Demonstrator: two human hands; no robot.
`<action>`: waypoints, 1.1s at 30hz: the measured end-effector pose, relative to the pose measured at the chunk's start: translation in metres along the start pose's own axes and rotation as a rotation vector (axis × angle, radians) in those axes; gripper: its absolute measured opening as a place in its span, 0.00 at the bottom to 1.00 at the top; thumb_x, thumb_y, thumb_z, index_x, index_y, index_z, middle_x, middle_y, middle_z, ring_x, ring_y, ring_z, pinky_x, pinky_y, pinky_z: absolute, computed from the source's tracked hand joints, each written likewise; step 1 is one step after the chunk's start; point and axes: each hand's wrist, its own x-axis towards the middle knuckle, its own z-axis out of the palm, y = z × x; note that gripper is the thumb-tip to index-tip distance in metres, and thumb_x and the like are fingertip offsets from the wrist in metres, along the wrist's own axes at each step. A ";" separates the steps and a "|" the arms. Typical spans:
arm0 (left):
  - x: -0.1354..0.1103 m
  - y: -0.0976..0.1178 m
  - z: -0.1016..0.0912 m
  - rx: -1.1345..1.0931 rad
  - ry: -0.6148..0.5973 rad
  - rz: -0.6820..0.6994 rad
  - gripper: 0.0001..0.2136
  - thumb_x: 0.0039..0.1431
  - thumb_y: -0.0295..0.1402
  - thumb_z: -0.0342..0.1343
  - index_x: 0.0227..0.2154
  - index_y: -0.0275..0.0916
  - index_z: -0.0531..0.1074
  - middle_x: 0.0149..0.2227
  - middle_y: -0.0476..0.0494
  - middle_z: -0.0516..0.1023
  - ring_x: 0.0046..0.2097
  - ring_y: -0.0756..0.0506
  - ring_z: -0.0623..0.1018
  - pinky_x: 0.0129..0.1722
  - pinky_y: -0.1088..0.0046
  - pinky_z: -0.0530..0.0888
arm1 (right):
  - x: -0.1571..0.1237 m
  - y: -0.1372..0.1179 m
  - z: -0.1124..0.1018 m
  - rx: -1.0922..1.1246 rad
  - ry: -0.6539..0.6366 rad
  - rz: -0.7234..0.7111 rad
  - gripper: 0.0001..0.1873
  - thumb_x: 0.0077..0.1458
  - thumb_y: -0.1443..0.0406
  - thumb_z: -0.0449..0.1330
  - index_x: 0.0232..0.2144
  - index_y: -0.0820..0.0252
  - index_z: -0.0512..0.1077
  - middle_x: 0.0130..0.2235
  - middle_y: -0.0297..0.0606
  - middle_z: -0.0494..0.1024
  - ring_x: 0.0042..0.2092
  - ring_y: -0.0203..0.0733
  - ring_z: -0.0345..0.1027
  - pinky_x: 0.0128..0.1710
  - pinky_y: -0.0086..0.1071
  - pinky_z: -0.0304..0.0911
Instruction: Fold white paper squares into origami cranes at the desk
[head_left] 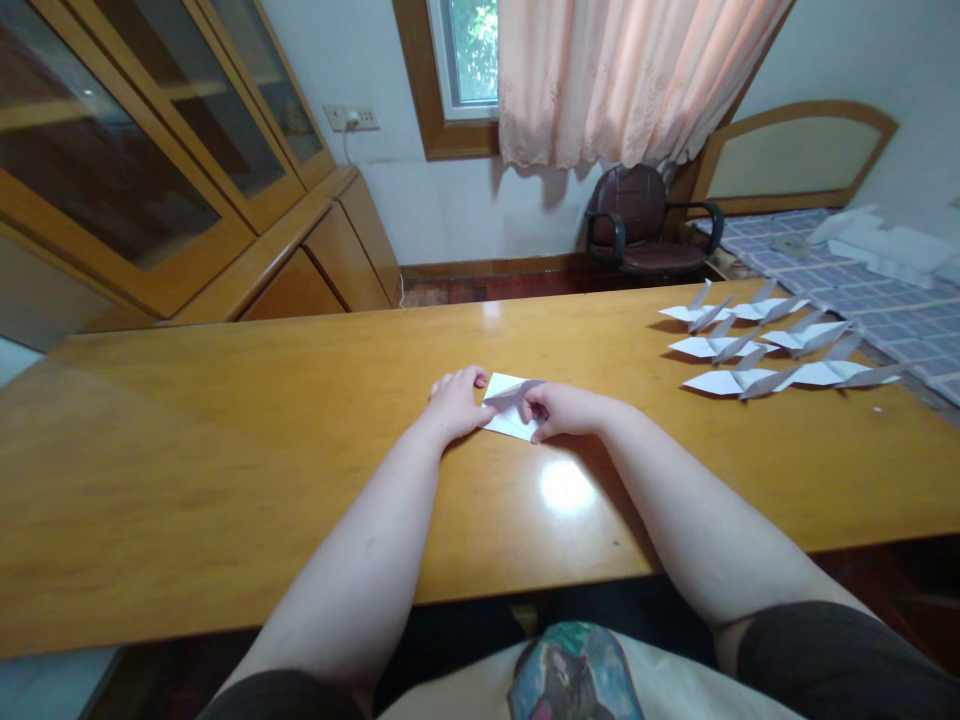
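A small folded white paper (504, 423) lies on the table between my hands, with a flap standing partly raised near its middle. My left hand (456, 405) is at the paper's left edge, its thumb holding that edge and its other fingers bent beside it. From the right, my right hand (559, 410) has its fingers curled in on the paper, pinching the right side and covering that part. Several folded white paper cranes (739, 380) with spread wings stand in rows at the table's right end.
The wooden table (225, 470) spans the view. A tiny white scrap (877, 409) lies near its right end. Beyond are a brown armchair (637, 220), a bed with a checked cover (757, 240) and pink curtains (600, 80). A glass-door cabinet (247, 230) stands at the left.
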 end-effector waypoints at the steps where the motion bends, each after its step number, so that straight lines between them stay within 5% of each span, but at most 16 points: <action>1: 0.001 -0.001 0.000 -0.003 0.000 0.003 0.20 0.45 0.37 0.59 0.44 0.45 0.67 0.48 0.46 0.75 0.50 0.40 0.72 0.51 0.64 0.64 | 0.000 0.000 0.000 -0.003 0.002 -0.003 0.16 0.38 0.64 0.68 0.32 0.58 0.70 0.32 0.32 0.71 0.32 0.36 0.61 0.29 0.27 0.53; 10: 0.003 -0.005 0.001 -0.006 0.000 -0.003 0.18 0.49 0.35 0.56 0.45 0.46 0.68 0.47 0.46 0.76 0.49 0.41 0.72 0.50 0.64 0.64 | 0.001 0.001 0.000 -0.008 -0.007 -0.019 0.16 0.39 0.65 0.67 0.33 0.58 0.69 0.32 0.32 0.71 0.31 0.35 0.61 0.29 0.27 0.53; 15: -0.001 0.003 0.006 0.091 0.001 0.051 0.22 0.48 0.45 0.58 0.46 0.46 0.69 0.49 0.43 0.73 0.52 0.37 0.69 0.52 0.60 0.63 | 0.006 -0.005 0.009 -0.108 0.085 -0.004 0.04 0.47 0.65 0.61 0.26 0.59 0.69 0.29 0.33 0.73 0.30 0.35 0.62 0.28 0.27 0.51; 20: -0.001 0.007 0.010 0.118 -0.007 0.076 0.24 0.47 0.47 0.59 0.47 0.45 0.69 0.50 0.42 0.73 0.52 0.36 0.68 0.51 0.59 0.62 | 0.013 -0.016 0.018 -0.260 0.234 0.191 0.16 0.53 0.53 0.57 0.24 0.58 0.70 0.28 0.36 0.74 0.27 0.36 0.60 0.26 0.30 0.47; 33: 0.001 0.006 0.011 0.065 -0.004 0.062 0.24 0.45 0.46 0.61 0.47 0.44 0.70 0.49 0.42 0.73 0.52 0.36 0.68 0.51 0.60 0.61 | 0.007 0.002 0.007 -0.009 0.111 0.059 0.10 0.41 0.64 0.66 0.24 0.59 0.68 0.26 0.30 0.71 0.28 0.34 0.60 0.27 0.28 0.50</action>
